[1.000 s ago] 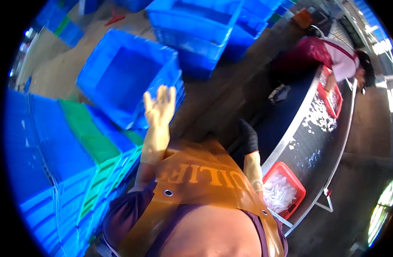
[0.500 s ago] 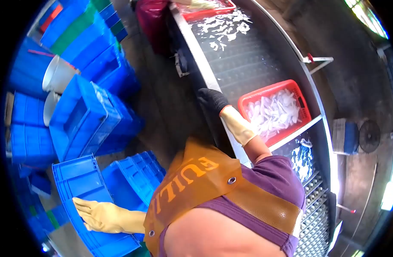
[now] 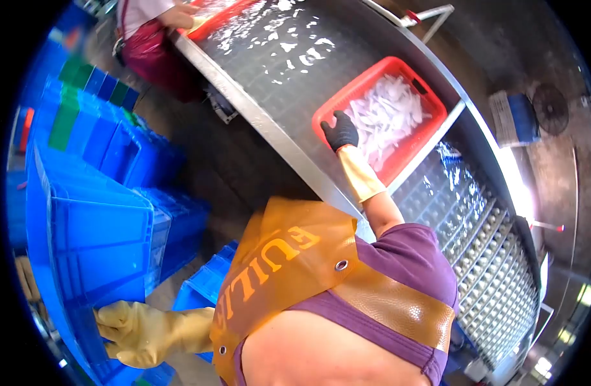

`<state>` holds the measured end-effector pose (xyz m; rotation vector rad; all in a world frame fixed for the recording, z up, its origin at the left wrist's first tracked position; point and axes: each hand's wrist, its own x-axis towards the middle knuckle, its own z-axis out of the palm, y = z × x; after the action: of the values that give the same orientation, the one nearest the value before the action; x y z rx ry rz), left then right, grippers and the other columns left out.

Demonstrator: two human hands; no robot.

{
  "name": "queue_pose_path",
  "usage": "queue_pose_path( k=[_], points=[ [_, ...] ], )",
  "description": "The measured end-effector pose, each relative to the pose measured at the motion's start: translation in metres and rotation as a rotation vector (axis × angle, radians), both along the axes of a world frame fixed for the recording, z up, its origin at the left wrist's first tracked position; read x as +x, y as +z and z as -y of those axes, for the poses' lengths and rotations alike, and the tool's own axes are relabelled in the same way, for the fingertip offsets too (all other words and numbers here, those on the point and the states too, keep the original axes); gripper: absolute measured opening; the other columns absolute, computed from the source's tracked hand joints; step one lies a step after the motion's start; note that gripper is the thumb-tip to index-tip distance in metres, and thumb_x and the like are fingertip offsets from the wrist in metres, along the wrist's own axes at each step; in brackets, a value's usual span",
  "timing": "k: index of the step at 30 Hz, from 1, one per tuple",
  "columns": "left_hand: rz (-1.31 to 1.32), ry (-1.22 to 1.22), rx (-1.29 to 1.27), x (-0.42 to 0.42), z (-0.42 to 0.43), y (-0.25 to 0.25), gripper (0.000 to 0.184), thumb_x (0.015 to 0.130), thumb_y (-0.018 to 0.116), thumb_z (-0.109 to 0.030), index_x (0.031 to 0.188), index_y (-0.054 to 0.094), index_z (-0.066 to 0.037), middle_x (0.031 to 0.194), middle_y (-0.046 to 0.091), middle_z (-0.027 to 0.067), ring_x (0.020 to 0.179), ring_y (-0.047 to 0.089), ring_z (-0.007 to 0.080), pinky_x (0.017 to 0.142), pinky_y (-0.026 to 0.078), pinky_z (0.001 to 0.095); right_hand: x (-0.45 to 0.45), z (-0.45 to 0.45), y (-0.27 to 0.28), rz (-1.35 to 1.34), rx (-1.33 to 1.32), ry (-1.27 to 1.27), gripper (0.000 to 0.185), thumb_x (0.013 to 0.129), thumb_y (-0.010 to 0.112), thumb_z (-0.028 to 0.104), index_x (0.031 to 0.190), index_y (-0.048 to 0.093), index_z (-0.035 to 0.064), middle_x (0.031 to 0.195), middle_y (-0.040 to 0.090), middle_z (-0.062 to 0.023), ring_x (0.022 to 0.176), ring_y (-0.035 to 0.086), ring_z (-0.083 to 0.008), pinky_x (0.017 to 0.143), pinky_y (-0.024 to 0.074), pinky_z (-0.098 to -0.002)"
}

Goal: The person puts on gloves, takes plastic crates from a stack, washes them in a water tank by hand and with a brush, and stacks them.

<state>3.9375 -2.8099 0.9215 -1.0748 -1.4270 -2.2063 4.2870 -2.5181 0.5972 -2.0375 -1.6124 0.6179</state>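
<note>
My right hand, in a black glove over a yellow one, is over the near left rim of a red basket. Its fingers are spread apart, and I cannot tell whether they touch the rim. Pale, whitish strips fill much of the basket, which sits in a metal trough of water. On the left, my left hand wears a thick yellow glove. Its fingers are curled at the lower edge of a large blue crate, with the fingertips partly hidden.
Stacked blue crates stand along the left. At the far end of the trough, another person's hand is at a second red basket. A metal crossbar divides the trough from a roller conveyor. Another blue crate is beside my apron.
My right hand has moved from the trough's metal edge to the red basket. My left hand has gone from lying flat on a blue crate to curled fingers. The view has turned.
</note>
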Motion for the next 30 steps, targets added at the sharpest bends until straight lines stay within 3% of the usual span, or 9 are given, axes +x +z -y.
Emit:
queue_pose_path(
  k=[5,14,16,17,18,20,24,27,30],
  points=[
    [0.424,-1.045,0.373,-0.052,-0.037,-0.022,0.034,0.088,0.051,-0.027,0.111,0.059,-0.004,0.117,0.062,0.0063,0.116,0.052,0.0203,0.099,0.039,0.0404,0.087,0.05,-0.017,0.0,-0.108,-0.186,0.058,0.08,0.065,0.042,0.123,0.056,0.0038,0.122,0.059,-0.0196,0.113,0.057,-0.0319,0.097,0.0443,-0.041],
    [0.628,-1.219,-0.154,0.035,-0.211,-0.021,0.036,0.092,0.046,-0.031,0.113,0.06,-0.006,0.105,0.065,0.0091,0.089,0.062,0.0192,0.07,0.049,0.0337,0.218,0.064,0.003,-0.319,0.402,-0.31,0.031,0.087,0.06,0.031,0.102,0.061,0.0041,0.081,0.063,-0.0091,0.077,0.061,-0.0229,0.073,0.0488,-0.0366],
    [0.701,-1.277,-0.306,0.063,-0.251,-0.027,0.037,0.092,0.045,-0.031,0.113,0.06,-0.006,0.102,0.066,0.0097,0.083,0.065,0.019,0.064,0.051,0.0322,0.255,0.062,0.041,-1.717,0.535,-0.62,0.033,0.088,0.058,0.029,0.115,0.057,0.0093,0.095,0.062,-0.0098,0.086,0.059,-0.0248,0.079,0.0495,-0.0377],
    [0.795,-1.266,-0.426,0.081,-0.267,-0.026,0.037,0.093,0.044,-0.032,0.113,0.061,-0.006,0.101,0.066,0.01,0.08,0.066,0.0189,0.061,0.052,0.0315,0.251,0.074,0.077,-1.731,0.548,-0.483,0.033,0.089,0.058,0.03,0.117,0.056,0.0115,0.103,0.061,-0.0105,0.093,0.058,-0.0262,0.084,0.0486,-0.0401],
    [0.179,-1.615,-0.172,0.066,-0.304,-0.07,0.035,0.097,0.043,-0.018,0.12,0.052,0.007,0.093,0.06,0.011,0.066,0.061,0.0195,0.059,0.054,0.0314,0.238,0.092,0.116,-1.739,0.559,-0.343,0.033,0.091,0.057,0.031,0.119,0.056,0.0136,0.111,0.059,-0.0112,0.099,0.057,-0.0276,0.089,0.0477,-0.0425],
    [0.771,-2.009,-0.432,0.108,-0.343,-0.076,0.029,0.095,0.048,-0.019,0.108,0.051,0.006,0.079,0.057,0.0071,0.056,0.055,0.0162,0.05,0.048,0.0278,0.223,0.109,0.166,-1.24,0.624,-0.676,0.038,0.092,0.058,0.034,0.123,0.055,0.0118,0.114,0.059,-0.0122,0.104,0.057,-0.0272,0.095,0.045,-0.041],
    [0.605,-2.363,-0.909,0.202,-0.361,-0.081,0.012,0.086,0.051,-0.006,0.076,0.052,0.0,0.054,0.057,0.012,0.04,0.054,0.0189,0.043,0.046,0.0287,0.204,0.21,0.154,-1.156,0.476,-1.0,0.059,0.09,0.061,0.04,0.135,0.047,0.005,0.128,0.055,-0.0114,0.113,0.055,-0.0261,0.095,0.0458,-0.0396],
    [0.781,-2.633,-1.142,0.251,-0.368,-0.131,0.016,0.085,0.061,-0.011,0.075,0.049,-0.006,0.057,0.058,0.0102,0.046,0.06,0.0215,0.045,0.05,0.0317,0.176,0.284,0.122,-1.109,0.595,-0.959,0.06,0.088,0.063,0.029,0.139,0.041,0.0051,0.128,0.054,-0.014,0.114,0.054,-0.0321,0.097,0.0442,-0.0474],
    [0.76,-2.704,-1.36,0.282,-0.359,-0.161,0.023,0.089,0.063,-0.021,0.076,0.05,-0.007,0.064,0.063,0.0095,0.052,0.063,0.021,0.049,0.053,0.0311,0.154,0.349,0.073,-0.959,0.499,-1.488,0.057,0.08,0.071,0.019,0.131,0.048,0.0035,0.117,0.06,-0.0161,0.098,0.061,-0.0361,0.082,0.0521,-0.0522]
  ],
)
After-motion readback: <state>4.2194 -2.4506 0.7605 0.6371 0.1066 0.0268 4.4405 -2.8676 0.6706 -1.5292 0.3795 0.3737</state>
